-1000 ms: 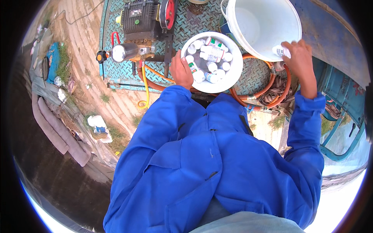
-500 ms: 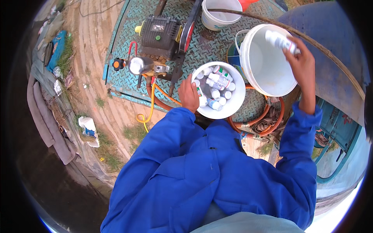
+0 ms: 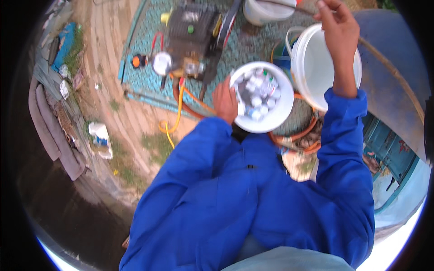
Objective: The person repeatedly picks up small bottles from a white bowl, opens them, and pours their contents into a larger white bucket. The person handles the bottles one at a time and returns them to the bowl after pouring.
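Note:
A round white tub stands before my knees with several small white bottles in it, some banded green. At its left rim my left hand is closed, fingers over the edge. My right hand is raised at the top edge, over the far rim of a larger white bucket. Its fingers are curled close to a long thin stick. Blur and the frame's edge hide what they hold, if anything. No bottle shows in that hand. The visible inside of the larger bucket is bare white.
A dark motor pump with a silver dome and yellow and orange hoses sits left on a teal metal platform. Another white bucket is behind. A large blue drum stands right; dirt ground lies left.
My right hand has gone up and away from above the larger bucket, and the white bottle it held is out of sight. The left hand keeps to the tub's rim. The view has shifted slightly.

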Demonstrator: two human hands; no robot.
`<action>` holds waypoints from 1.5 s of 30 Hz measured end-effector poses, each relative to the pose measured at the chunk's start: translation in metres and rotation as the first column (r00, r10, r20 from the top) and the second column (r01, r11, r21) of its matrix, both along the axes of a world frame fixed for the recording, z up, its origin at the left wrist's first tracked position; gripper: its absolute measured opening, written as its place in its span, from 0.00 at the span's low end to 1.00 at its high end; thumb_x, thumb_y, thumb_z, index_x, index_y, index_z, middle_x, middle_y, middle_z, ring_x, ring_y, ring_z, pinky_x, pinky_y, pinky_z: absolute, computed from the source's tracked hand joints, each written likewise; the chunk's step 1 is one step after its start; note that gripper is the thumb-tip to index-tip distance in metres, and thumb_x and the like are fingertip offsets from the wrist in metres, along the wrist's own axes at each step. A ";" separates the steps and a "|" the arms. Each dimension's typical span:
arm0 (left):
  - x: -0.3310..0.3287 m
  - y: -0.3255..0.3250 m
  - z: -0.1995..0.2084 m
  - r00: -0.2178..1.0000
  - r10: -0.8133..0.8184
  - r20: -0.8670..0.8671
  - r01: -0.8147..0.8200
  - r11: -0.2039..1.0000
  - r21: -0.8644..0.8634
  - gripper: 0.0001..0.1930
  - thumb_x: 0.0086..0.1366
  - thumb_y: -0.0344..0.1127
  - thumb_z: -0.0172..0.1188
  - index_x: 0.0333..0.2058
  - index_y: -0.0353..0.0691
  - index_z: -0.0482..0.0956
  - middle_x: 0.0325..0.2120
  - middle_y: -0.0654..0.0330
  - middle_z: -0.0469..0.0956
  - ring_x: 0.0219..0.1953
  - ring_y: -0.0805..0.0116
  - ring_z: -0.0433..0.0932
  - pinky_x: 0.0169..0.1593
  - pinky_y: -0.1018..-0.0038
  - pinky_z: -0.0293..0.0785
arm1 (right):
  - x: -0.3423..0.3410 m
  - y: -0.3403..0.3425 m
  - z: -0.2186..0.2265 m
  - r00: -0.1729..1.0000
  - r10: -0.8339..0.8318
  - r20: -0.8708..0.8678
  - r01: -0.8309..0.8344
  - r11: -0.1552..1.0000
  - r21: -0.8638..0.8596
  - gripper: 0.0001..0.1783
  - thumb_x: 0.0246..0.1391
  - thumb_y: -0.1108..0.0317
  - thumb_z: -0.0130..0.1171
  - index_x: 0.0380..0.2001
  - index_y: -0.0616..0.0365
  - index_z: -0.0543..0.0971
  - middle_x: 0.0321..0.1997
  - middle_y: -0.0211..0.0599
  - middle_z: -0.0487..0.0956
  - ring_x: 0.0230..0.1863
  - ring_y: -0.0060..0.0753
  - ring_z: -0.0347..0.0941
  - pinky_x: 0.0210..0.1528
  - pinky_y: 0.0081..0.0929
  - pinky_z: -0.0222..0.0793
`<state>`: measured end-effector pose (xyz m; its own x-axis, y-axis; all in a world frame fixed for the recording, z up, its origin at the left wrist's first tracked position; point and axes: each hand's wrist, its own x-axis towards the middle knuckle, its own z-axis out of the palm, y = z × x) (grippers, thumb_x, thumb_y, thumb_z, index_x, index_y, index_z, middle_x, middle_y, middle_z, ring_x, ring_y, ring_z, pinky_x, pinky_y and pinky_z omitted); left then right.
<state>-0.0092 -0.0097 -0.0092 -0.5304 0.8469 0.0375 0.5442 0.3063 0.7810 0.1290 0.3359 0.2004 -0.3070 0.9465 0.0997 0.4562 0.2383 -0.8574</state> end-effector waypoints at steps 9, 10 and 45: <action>0.002 0.000 0.001 1.000 0.007 0.018 -0.006 0.999 -0.044 0.24 0.85 0.41 0.48 0.71 0.35 0.73 0.47 0.47 0.78 0.52 0.43 0.75 0.57 0.49 0.66 | 0.054 -0.232 -0.161 0.591 0.583 0.557 -0.371 0.810 -0.454 0.18 0.57 0.70 0.70 0.51 0.61 0.86 0.51 0.55 0.88 0.54 0.65 0.84 0.56 0.56 0.80; 0.002 0.001 0.001 1.000 0.010 0.015 -0.009 0.998 -0.063 0.24 0.86 0.42 0.47 0.71 0.35 0.73 0.48 0.48 0.78 0.53 0.43 0.76 0.56 0.49 0.66 | 0.054 -0.238 -0.180 0.587 0.590 0.553 -0.365 0.804 -0.470 0.21 0.56 0.70 0.71 0.53 0.61 0.85 0.52 0.55 0.88 0.55 0.66 0.84 0.57 0.55 0.80; 0.004 0.001 -0.012 0.999 0.021 -0.046 -0.020 1.000 0.022 0.23 0.85 0.41 0.48 0.69 0.35 0.75 0.47 0.48 0.79 0.51 0.43 0.77 0.56 0.48 0.67 | 0.053 -0.240 -0.253 0.650 0.396 0.649 0.058 0.825 -0.562 0.26 0.64 0.49 0.75 0.51 0.62 0.87 0.45 0.58 0.91 0.47 0.64 0.89 0.50 0.57 0.83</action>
<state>-0.0053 -0.0086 -0.0214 -0.5446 0.8348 0.0808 0.5737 0.3005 0.7620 0.1821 0.0954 -0.0530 -0.2206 0.6994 -0.6799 0.9600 0.0322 -0.2783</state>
